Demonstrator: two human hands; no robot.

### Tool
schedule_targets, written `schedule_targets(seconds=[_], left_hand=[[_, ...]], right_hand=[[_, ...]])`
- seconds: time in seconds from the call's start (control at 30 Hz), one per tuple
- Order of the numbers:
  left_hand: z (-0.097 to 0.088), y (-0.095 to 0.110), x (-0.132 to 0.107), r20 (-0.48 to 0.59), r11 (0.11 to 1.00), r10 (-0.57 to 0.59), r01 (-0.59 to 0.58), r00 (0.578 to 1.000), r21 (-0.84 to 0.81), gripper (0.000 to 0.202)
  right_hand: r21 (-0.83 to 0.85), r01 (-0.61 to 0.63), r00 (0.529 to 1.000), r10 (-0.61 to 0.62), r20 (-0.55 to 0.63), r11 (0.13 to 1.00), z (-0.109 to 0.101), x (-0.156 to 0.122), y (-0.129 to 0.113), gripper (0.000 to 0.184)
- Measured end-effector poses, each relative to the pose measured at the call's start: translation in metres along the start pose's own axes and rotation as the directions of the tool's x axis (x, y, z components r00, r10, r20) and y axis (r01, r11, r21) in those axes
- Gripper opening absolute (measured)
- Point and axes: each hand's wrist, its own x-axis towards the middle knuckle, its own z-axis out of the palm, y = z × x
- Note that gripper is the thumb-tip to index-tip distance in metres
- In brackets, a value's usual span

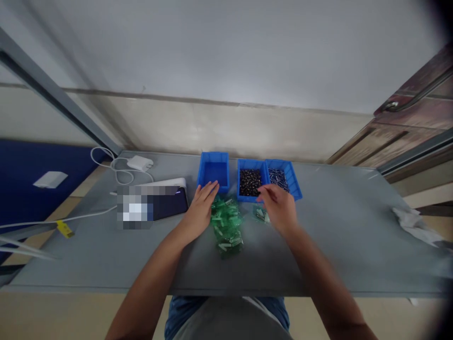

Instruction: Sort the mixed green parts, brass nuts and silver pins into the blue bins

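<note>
My left hand [201,212] lies flat and open, its fingertips at the near edge of an empty blue plastic bin [213,171]. Just below that hand, a heap of clear green plastic packets [226,226] holding small pale parts lies on the table. My right hand [278,208] is blurred, its curled fingers at the front corner of a blue bin [248,162] full of small dark parts. Behind those fingers, a third blue bin [292,179] holds slender metal pins. A small green packet [261,215] lies beneath my right hand.
A grey table [336,245] carries everything. To the left lie a dark phone [171,204], partly pixelated, a white charger [139,163] and white cables. A crumpled white cloth [412,224] lies at the right end. A wall stands behind the table.
</note>
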Motion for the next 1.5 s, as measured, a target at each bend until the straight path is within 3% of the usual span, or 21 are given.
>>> schedule_targets(seconds=[0.07, 0.13, 0.27, 0.37, 0.43, 0.57, 0.8, 0.97, 1.07, 1.17, 1.27, 1.37, 1.5], left_hand=[[-0.004, 0.005, -0.005, -0.045, 0.998, -0.013, 0.010, 0.999, -0.055, 0.051], [-0.009, 0.012, -0.014, -0.062, 0.994, -0.033, 0.027, 0.998, -0.103, 0.046], [-0.013, 0.028, -0.038, 0.048, 0.988, -0.026, 0.033, 0.998, -0.149, 0.048], [-0.005, 0.035, -0.051, 0.193, 0.994, 0.046, -0.025, 0.980, -0.107, 0.064], [0.002, 0.036, -0.054, 0.235, 0.997, 0.050, -0.035, 0.971, -0.068, 0.068], [0.007, 0.032, -0.057, 0.216, 0.999, 0.016, -0.008, 0.976, -0.034, 0.059], [0.001, 0.022, -0.062, 0.180, 0.999, 0.027, -0.022, 0.983, -0.032, 0.053], [-0.006, 0.014, -0.062, 0.218, 0.999, 0.041, -0.034, 0.975, -0.033, 0.058], [-0.013, 0.016, -0.061, 0.234, 0.999, 0.045, -0.040, 0.971, -0.024, 0.064], [-0.017, 0.027, -0.054, 0.229, 0.998, 0.065, -0.062, 0.971, -0.021, 0.066], [-0.013, 0.045, -0.040, 0.251, 0.990, 0.138, -0.136, 0.958, -0.026, 0.057], [-0.001, 0.055, -0.025, 0.358, 0.958, 0.280, -0.280, 0.891, -0.054, 0.044], [0.012, 0.049, -0.019, 0.398, 0.956, 0.288, -0.288, 0.871, -0.061, 0.037]], right_hand=[[-0.083, -0.082, 0.994, 0.075, -0.076, 0.993, -0.009, -0.021, 0.025, 0.024], [-0.211, -0.092, 0.989, 0.065, -0.131, 0.973, -0.012, -0.038, 0.046, 0.024], [-0.409, 0.059, 0.995, -0.088, -0.052, 0.911, -0.001, -0.058, 0.065, 0.032], [-0.437, 0.132, 0.991, -0.128, 0.039, 0.890, 0.013, -0.064, 0.059, 0.033], [-0.433, 0.154, 0.988, -0.133, 0.079, 0.888, 0.021, -0.067, 0.050, 0.032], [-0.432, 0.147, 0.989, -0.120, 0.091, 0.890, 0.038, -0.078, 0.034, 0.032], [-0.427, 0.121, 0.992, -0.093, 0.085, 0.896, 0.061, -0.090, 0.016, 0.033], [-0.287, 0.127, 0.989, -0.102, 0.103, 0.949, 0.055, -0.083, 0.015, 0.028], [-0.185, 0.102, 0.995, -0.100, 0.023, 0.977, 0.038, -0.070, 0.015, 0.023], [-0.201, 0.007, 0.995, -0.026, -0.093, 0.980, 0.019, -0.048, 0.016, 0.026], [-0.140, -0.178, 0.984, 0.178, -0.017, 0.974, 0.010, -0.025, 0.024, 0.042], [-0.001, -0.403, 0.901, 0.397, 0.177, 0.915, 0.012, -0.007, 0.032, 0.055], [0.182, -0.646, 0.748, 0.567, 0.346, 0.741, 0.021, 0.005, 0.033, 0.053]])
